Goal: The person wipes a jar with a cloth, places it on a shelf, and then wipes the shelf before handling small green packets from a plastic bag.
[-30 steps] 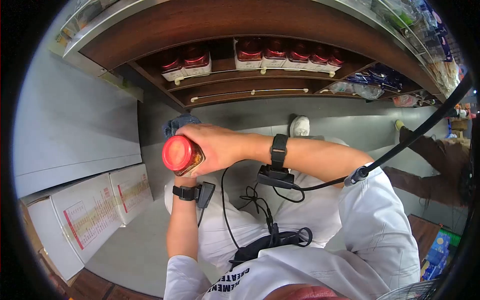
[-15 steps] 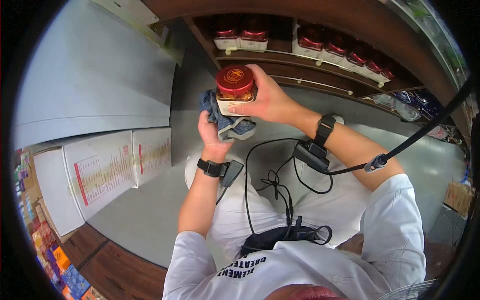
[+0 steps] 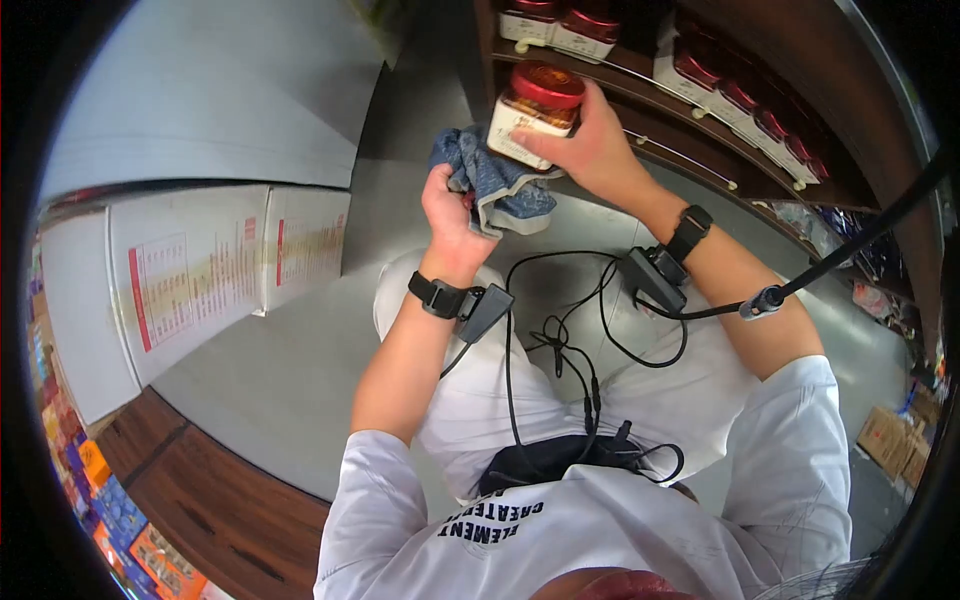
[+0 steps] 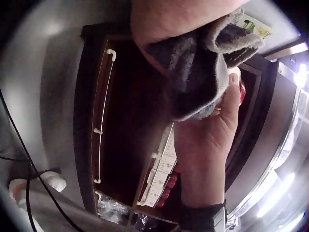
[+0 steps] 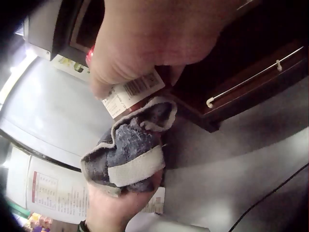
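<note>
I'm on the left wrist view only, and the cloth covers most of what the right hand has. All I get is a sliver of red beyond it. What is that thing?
Observer: From the head view, it's a red-lidded jar, gripped in the right hand.
Operator: Good. My angle misses most of its label. Does any view show a barcode there?
Observer: Yes, the right wrist view shows a barcode on the white label.

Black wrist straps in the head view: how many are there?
2: one strap on the wrist of the left hand gripping the cloth, the other strap on the right hand's wrist, above the jar hand.
</note>
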A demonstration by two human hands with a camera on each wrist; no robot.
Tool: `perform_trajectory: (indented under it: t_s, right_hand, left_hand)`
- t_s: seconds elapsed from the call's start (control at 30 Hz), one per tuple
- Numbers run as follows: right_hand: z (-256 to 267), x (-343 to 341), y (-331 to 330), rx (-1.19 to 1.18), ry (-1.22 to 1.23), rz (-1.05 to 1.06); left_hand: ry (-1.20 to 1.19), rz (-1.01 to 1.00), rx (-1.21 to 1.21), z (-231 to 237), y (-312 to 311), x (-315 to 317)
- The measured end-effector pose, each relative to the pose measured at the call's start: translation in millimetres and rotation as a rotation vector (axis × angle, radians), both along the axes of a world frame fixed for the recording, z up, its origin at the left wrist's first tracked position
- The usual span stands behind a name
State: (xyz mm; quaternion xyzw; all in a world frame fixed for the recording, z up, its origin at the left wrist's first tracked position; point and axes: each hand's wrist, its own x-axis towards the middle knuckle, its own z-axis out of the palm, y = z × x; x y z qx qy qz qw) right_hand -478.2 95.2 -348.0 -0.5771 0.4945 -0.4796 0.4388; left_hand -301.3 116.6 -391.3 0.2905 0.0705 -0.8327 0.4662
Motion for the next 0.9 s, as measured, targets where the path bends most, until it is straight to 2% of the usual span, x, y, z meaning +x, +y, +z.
perform_trajectory:
  t_s: [0.1,0.23,0.3,0.5,0.67,0.73,0.8,0.83,0.9]
  right_hand:
    - [10.5,5.3,-1.0,0.033,-0.001,0.006]
    - [-3.0,4.2,-8.4,0.028,0.059,0.026]
    - [-3.0,5.9,-9.0,0.113,-0.060,0.061]
    - [10.1,7.1,-9.3,0.180,-0.077,0.169]
    - [19.4,7.2,-3.2,0.268,-0.142,0.271]
    - [25.2,7.3,-2.1,0.414,-0.182,0.218]
    - [24.0,9.9,-3.0,0.418,-0.238,0.205]
    - [26.5,10.9,-3.6,0.419,-0.217,0.194]
    - [24.1,11.9,-3.2,0.422,-0.196,0.183]
  left_hand:
    - [0.014,0.073,-0.018,5.4,1.7,4.7]
    - [0.053,0.104,-0.046,14.4,3.8,8.5]
    - [0.047,0.120,-0.064,14.8,4.1,11.1]
    - [0.019,0.136,-0.068,20.4,3.9,10.9]
    - [-0.128,0.059,-0.081,10.8,-2.1,10.2]
    - [-0.206,0.049,-0.103,22.1,0.2,7.9]
    - [-0.380,0.067,-0.145,31.8,2.4,6.5]
    - [-0.465,0.001,-0.146,21.4,2.0,9.6]
    - [-0.440,0.003,-0.194,16.2,2.5,7.4]
